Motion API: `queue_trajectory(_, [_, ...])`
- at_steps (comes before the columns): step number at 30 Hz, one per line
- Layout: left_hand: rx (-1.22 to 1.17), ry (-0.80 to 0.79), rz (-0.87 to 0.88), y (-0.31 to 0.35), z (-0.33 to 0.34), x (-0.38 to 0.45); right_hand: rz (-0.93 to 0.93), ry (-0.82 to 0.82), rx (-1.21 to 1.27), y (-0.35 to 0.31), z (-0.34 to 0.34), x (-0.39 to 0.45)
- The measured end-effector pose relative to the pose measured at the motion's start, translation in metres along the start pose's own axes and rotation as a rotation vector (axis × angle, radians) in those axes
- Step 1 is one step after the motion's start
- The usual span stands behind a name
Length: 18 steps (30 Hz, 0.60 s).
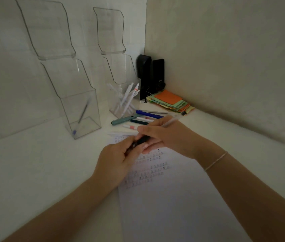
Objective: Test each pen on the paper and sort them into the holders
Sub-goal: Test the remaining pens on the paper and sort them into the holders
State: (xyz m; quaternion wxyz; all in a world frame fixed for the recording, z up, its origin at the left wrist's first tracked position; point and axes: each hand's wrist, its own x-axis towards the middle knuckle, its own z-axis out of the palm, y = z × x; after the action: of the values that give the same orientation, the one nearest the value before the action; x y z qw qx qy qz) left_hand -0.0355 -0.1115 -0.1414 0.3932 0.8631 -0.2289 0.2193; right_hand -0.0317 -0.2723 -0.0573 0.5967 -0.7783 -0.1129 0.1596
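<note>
My left hand [116,160] and my right hand [166,135] meet above the paper [164,198], both gripping a black pen [140,141]. My right hand also holds a clear pen [171,121] whose end sticks out toward the back right. The paper lies on the white desk and carries rows of small test marks. Several loose pens [138,117] lie just beyond my hands. The left clear holder [84,116] contains one blue-tipped pen. The right clear holder [120,100] contains several white pens.
Two black speakers [150,75] stand in the back corner. A stack of coloured paper notes [170,101] lies beside them. Walls close in on the left, back and right. The desk's right edge drops off near the frame's right side.
</note>
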Motion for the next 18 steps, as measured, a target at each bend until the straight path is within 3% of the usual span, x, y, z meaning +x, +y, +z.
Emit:
queue_trajectory(2, [0.054,-0.006,-0.051,-0.003,-0.004,0.003,-0.007,0.011,0.145,0.000,-0.005,-0.006])
queue_trajectory(6, [0.174,-0.021,-0.149,-0.006,-0.007,0.005,-0.027,0.227,0.385,0.006,-0.019,-0.015])
queue_trajectory(18, [0.451,-0.246,0.038,-0.012,0.006,-0.002,0.033,0.591,-0.077,0.071,0.022,-0.018])
